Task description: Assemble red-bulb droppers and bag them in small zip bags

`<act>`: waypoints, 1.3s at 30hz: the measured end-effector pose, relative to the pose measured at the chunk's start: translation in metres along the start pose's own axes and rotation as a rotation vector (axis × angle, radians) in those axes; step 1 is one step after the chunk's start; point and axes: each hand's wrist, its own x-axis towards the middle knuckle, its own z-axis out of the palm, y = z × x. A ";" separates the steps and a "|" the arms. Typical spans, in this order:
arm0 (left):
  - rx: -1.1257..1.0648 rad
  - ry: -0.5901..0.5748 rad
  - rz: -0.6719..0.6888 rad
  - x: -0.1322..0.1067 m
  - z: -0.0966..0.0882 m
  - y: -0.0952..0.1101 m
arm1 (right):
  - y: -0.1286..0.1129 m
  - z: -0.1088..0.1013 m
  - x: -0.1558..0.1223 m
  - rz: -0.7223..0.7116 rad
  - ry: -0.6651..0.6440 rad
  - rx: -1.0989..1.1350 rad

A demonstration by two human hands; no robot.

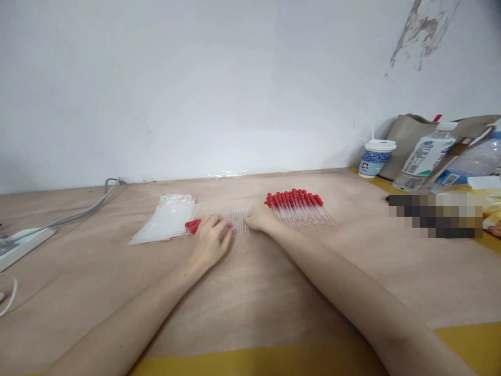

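A row of clear, thin glass tubes [237, 221] lies side by side on the table between my hands. My left hand [213, 237] rests at the row's left end, fingers curled; what they hold, if anything, is hidden. Just beyond its knuckles a few red rubber bulbs [192, 225] show, partly covered by the hand. At the right end of the row, my right hand [260, 218] has its fingers pressed together against the tubes, their tips hidden. Right of that hand lies a neat row of red-bulbed droppers [295, 201], bulbs pointing away from me.
White plastic bags [167, 218] lie stacked left of my left hand. A power strip [29, 243] with a grey cable [88, 210] sits far left. At the right stand a paper cup [376, 159], a water bottle [425, 159] and a beige bag [401, 141]. A wall rises behind the table.
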 end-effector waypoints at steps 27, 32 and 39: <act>-0.684 -0.130 -0.160 -0.005 0.007 0.021 | 0.099 0.000 -0.076 -0.693 0.345 -0.024; -0.831 -0.233 -0.286 -0.012 0.017 0.020 | 0.098 0.006 -0.080 -0.792 0.443 0.041; -0.874 -0.282 -0.300 -0.014 0.015 0.024 | 0.090 0.012 -0.079 -0.812 0.508 0.120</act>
